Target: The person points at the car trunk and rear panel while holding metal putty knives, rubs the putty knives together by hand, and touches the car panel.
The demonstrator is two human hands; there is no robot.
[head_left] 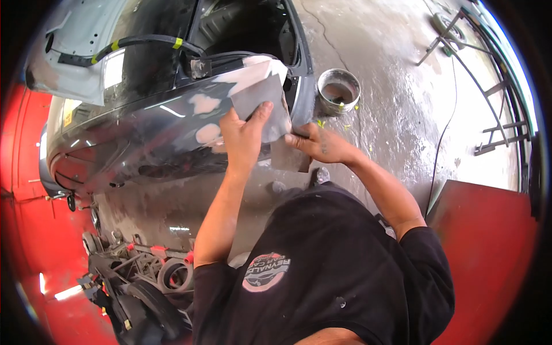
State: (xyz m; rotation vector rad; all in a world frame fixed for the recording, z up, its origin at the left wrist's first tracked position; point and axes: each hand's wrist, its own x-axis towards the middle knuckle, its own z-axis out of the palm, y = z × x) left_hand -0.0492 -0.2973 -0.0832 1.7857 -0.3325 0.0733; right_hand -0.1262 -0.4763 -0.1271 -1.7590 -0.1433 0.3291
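My left hand (244,129) is closed on a grey sheet of sandpaper (260,95), its thumb pressed flat on the face. My right hand (319,142) pinches a darker, brownish piece of sandpaper (290,159) at the sheet's lower right edge. Whether the two pieces are joined there, I cannot tell. Just behind the sheet is a dark car body panel (144,129) with pale filler patches (204,103) and a whitish sanded area along its upper edge.
A bucket (339,92) with murky liquid stands on the wet concrete floor (391,109), right of the car. Metal stands (494,86) are at far right, above a red panel (483,247). Car parts and a tire (152,310) lie at lower left.
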